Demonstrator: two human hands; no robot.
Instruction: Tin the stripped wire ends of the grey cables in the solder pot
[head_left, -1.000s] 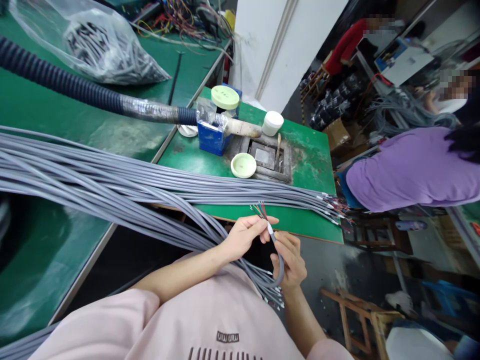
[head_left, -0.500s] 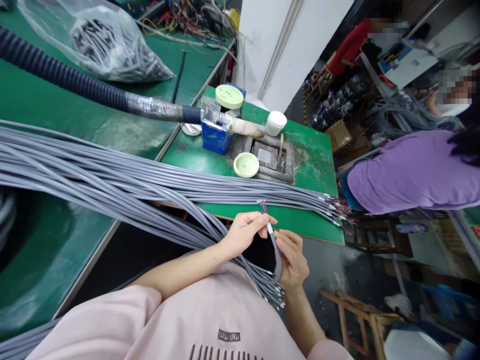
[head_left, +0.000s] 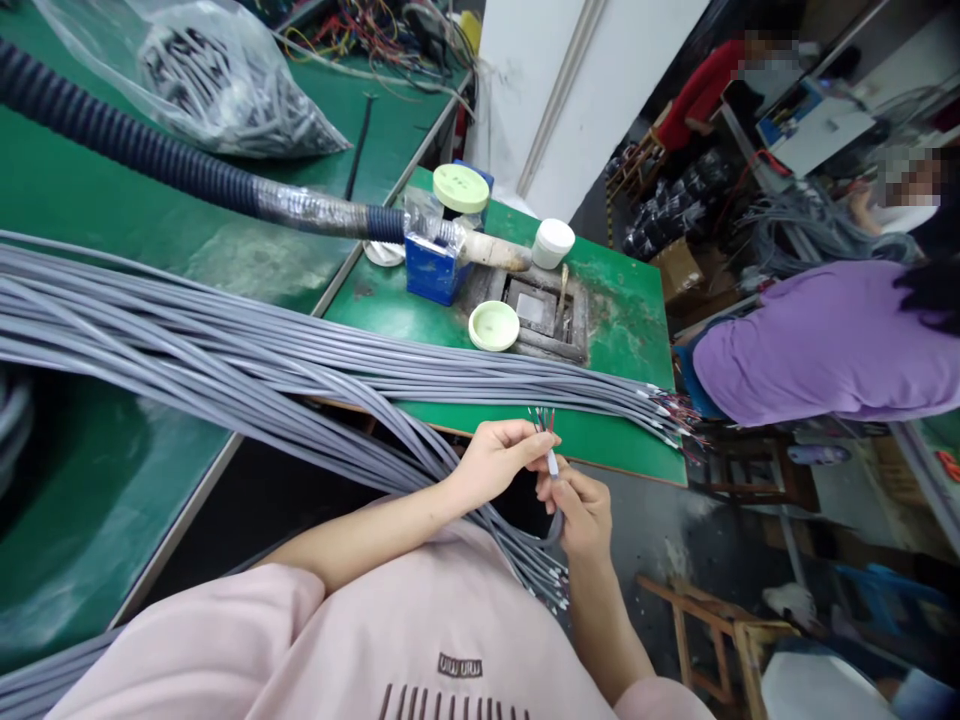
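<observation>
Between my hands a grey cable (head_left: 553, 466) is bent upward, its white-sleeved end topped by several thin coloured wires fanned apart. My left hand (head_left: 501, 458) pinches the wires' base between thumb and fingers. Just below, my right hand (head_left: 579, 508) grips the cable near the sleeve. Beneath them hangs a bunch of cable ends (head_left: 551, 585) with white sleeves, close to my shirt. A long bundle of grey cables (head_left: 360, 362) crosses the green bench, its stripped wire ends (head_left: 671, 412) lying at the right edge.
Behind the cables sit a solder pot (head_left: 536, 310), an open pale-green tub (head_left: 493, 326), a white jar (head_left: 553, 244) and a blue box (head_left: 431, 268). A black ribbed hose (head_left: 150, 150) runs over the bench. A person in purple (head_left: 825, 340) is at the right.
My right hand has moved up the cable, close to my left fingers. The wires at the cable's tip are now spread wider.
</observation>
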